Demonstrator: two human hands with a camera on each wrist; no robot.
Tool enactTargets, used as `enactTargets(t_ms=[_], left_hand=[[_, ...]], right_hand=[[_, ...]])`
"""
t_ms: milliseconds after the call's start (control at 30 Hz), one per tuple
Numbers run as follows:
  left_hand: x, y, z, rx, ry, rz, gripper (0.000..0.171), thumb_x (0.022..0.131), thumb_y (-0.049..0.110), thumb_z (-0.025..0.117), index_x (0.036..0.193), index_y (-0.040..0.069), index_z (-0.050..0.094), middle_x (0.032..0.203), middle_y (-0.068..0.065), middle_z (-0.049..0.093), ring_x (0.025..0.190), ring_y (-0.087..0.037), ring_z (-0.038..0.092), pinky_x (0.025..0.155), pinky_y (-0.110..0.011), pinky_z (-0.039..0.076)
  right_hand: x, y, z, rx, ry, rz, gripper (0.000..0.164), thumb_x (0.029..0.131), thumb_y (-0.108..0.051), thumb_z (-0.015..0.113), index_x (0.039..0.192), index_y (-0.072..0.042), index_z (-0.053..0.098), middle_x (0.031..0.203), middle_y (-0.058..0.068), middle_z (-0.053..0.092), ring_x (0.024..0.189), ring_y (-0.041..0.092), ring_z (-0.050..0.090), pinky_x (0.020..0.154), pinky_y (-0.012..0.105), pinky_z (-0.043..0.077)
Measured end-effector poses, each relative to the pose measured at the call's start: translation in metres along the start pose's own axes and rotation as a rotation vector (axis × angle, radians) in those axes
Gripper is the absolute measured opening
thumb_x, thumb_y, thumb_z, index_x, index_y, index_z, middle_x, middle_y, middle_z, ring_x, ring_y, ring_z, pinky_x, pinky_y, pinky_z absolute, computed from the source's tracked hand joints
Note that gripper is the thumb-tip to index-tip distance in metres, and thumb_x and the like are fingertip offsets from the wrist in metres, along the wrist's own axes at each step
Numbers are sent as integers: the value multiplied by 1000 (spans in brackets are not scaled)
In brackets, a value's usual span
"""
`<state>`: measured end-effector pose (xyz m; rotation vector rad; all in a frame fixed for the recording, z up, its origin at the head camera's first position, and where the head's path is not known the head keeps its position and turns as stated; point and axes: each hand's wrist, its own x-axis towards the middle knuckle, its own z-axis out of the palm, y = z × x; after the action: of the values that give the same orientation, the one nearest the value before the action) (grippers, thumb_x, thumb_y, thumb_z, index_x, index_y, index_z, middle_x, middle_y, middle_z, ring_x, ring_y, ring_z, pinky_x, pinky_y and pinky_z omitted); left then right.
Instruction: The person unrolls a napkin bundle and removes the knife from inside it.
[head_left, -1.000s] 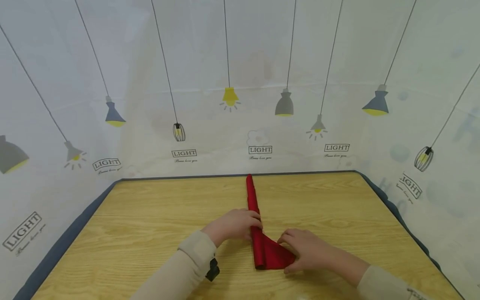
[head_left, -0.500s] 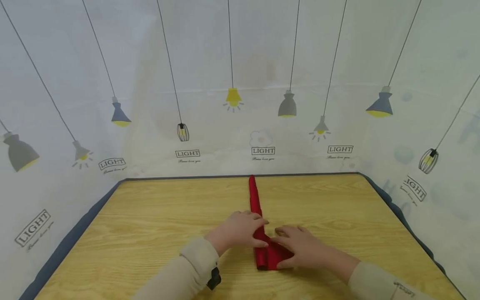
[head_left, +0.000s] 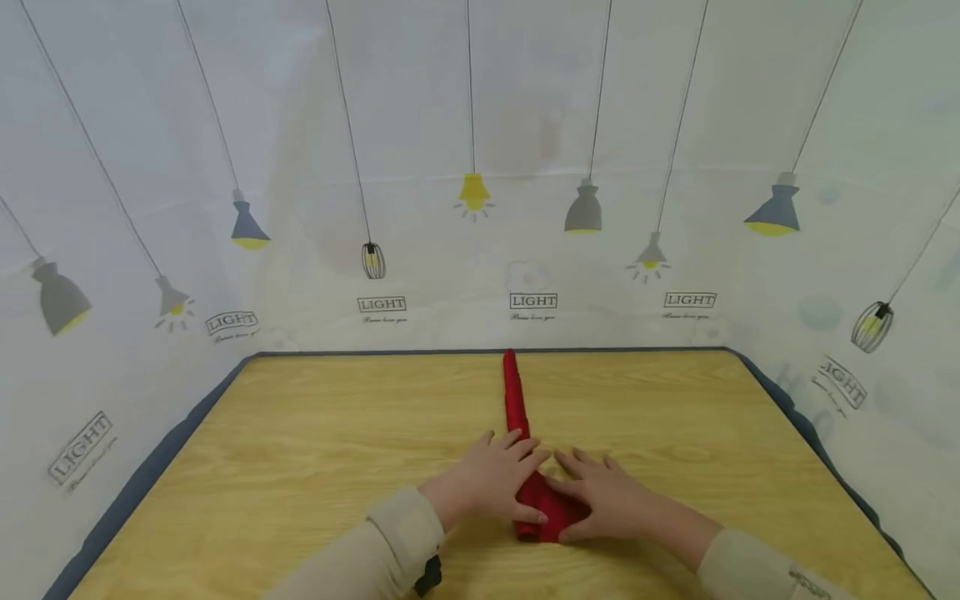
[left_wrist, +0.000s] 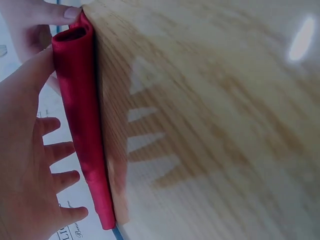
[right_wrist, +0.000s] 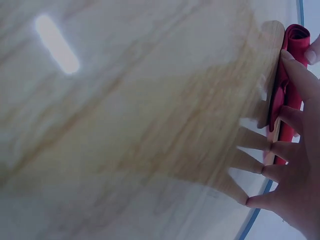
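A red cloth, rolled into a long narrow tube (head_left: pixel 514 400), lies lengthwise on the wooden table, with a loose triangular flap (head_left: pixel 553 504) on its right near the front. My left hand (head_left: pixel 491 477) lies across the near part of the roll, fingers spread. In the left wrist view its thumb touches the roll (left_wrist: pixel 79 105) just behind the hollow end. From the right, my right hand (head_left: pixel 611 502) rests at the flap with fingers spread. The right wrist view shows its thumb on the flap (right_wrist: pixel 278 100) and several fingertips on the table.
The wooden table (head_left: pixel 360 417) has a dark blue edge (head_left: pixel 172 454) along its back and sides. White sheeting (head_left: pixel 420 108) printed with hanging lamps surrounds it on three sides. A black strap piece (head_left: pixel 429 575) shows below my left cuff.
My left hand has shifted right and nearer, from gripping the roll's side to lying over it with spread fingers. My right hand has moved left over the flap; less flap shows.
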<state>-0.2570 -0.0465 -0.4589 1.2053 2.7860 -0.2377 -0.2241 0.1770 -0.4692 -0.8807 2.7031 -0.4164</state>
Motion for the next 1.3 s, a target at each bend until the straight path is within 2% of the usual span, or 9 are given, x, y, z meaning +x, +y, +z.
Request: enactTargets(t_ms=[167, 333, 567, 767, 933, 1067, 1300], left_hand=[[-2, 3, 0, 36, 3, 30, 85, 85, 78, 42, 151, 26, 36, 157, 2, 29, 144, -26, 24, 109, -56, 27], [-9, 0, 2, -13, 1, 47, 76, 87, 72, 48, 147, 26, 43, 155, 5, 32, 143, -26, 26, 108, -57, 29], [-20, -9, 5, 3, 16, 126, 53, 93, 62, 50, 139, 36, 52, 152, 10, 36, 143, -26, 26, 106, -58, 31], [-29, -16, 6, 29, 49, 149, 43, 92, 58, 53, 132, 41, 58, 149, 8, 41, 139, -28, 32, 104, -61, 31], [-38, -21, 1, -5, 65, 136, 41, 91, 57, 54, 128, 41, 60, 147, 6, 43, 135, -28, 37, 104, -66, 26], [-40, -21, -2, -49, 70, 108, 45, 90, 64, 51, 126, 38, 61, 145, 4, 44, 134, -30, 38, 103, -68, 26], [-35, -16, 2, -69, 62, 2, 61, 83, 77, 48, 118, 30, 66, 132, -1, 51, 130, -32, 41, 103, -68, 25]], right_hand=[[-3, 2, 2, 30, 9, 3, 81, 80, -65, 66, 145, -19, 49, 157, 15, 26, 143, 44, 18, 103, 74, 13], [-2, 1, 5, 63, -2, 9, 80, 82, -65, 64, 144, -17, 51, 157, 15, 26, 143, 44, 17, 103, 74, 12], [1, -1, 3, 32, 14, 0, 77, 81, -62, 68, 140, -15, 55, 155, 17, 30, 141, 45, 22, 100, 76, 19], [2, -3, 0, 24, 2, -2, 77, 80, -62, 68, 139, -14, 56, 154, 17, 31, 140, 46, 24, 99, 75, 22], [4, -2, 1, 22, -5, 9, 79, 79, -64, 68, 140, -15, 56, 155, 16, 31, 141, 44, 23, 100, 75, 21], [4, -2, 0, 23, -7, 19, 78, 79, -63, 69, 139, -15, 56, 154, 16, 31, 141, 44, 23, 100, 75, 20], [8, -4, -2, 14, -27, 24, 78, 79, -61, 71, 140, -15, 56, 155, 16, 31, 141, 45, 21, 100, 75, 20]])
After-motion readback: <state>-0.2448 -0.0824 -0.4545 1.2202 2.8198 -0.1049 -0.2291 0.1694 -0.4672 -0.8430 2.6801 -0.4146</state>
